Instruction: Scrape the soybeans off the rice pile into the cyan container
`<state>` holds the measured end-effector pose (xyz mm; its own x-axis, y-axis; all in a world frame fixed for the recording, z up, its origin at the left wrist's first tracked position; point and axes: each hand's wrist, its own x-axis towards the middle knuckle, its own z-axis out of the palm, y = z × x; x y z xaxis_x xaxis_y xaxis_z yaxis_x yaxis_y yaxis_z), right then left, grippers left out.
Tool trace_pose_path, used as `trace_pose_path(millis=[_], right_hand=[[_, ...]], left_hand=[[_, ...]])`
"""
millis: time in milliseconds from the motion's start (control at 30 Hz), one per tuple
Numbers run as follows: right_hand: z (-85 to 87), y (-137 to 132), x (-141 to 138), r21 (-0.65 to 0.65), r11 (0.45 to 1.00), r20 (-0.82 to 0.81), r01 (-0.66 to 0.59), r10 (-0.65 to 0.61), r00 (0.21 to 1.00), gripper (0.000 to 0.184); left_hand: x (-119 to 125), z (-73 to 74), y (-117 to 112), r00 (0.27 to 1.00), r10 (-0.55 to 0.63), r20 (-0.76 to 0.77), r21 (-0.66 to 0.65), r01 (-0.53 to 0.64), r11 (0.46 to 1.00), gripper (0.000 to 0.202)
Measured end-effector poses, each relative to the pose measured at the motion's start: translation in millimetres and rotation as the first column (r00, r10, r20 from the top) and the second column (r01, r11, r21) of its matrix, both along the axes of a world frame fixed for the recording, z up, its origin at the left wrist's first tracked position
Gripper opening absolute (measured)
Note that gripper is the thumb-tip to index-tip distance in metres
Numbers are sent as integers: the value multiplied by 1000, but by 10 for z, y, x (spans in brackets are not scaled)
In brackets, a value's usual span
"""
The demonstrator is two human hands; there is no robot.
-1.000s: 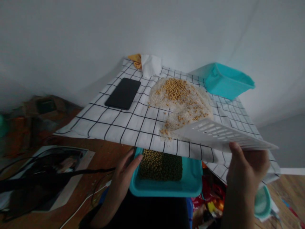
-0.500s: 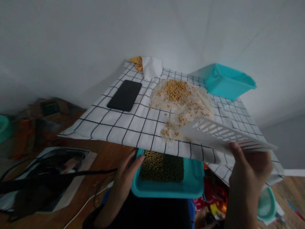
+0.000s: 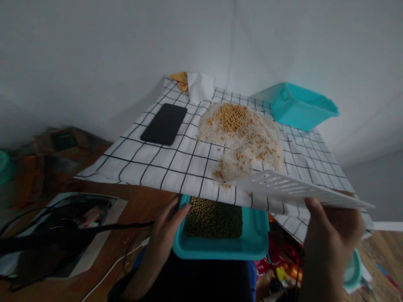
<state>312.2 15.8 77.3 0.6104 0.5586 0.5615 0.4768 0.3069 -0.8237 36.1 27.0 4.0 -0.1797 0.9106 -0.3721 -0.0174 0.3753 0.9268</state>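
My right hand [image 3: 330, 235] grips a white slotted plastic panel [image 3: 292, 188], its far edge resting on the table by a heap of white rice mixed with yellow soybeans [image 3: 242, 136]. My left hand [image 3: 165, 230] holds the left rim of a teal tray [image 3: 252, 247] under the table's front edge. Inside that tray lie yellow and green beans [image 3: 214, 218].
A white cloth with a black grid [image 3: 163, 161] covers the table. On it lie a black phone [image 3: 164, 123], a crumpled tissue [image 3: 199, 86] and a teal bin [image 3: 299, 105]. Cables and dark clutter [image 3: 53, 235] lie on the wooden floor to the left.
The white panel has dropped lower and flatter, toward the table's front edge. A few beans now lie nearer the edge. My left hand and the tray stay put.
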Motion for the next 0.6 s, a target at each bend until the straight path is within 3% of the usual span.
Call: trace_pose_path(millis=[100,267,467,600], right_hand=[[-33,-25,32,7,1000,-35,22,-22,999,33],[-142,-156,158,-4,994,-89,109,-109,990,29],[-214,-382,283,-69,989,-120,130,-138,983,25],[-241,-366,249,-72,991,-137,112,-121,983,23]], left_hand=[[-11,1,-10,1000,25,1,-37,-25,999,52],[0,4,-15,999,-6,32,39,5,999,44],[21,-3,9,999,22,29,10,-23,1000,49],[39,8,21,999,39,29,26,-40,999,43]])
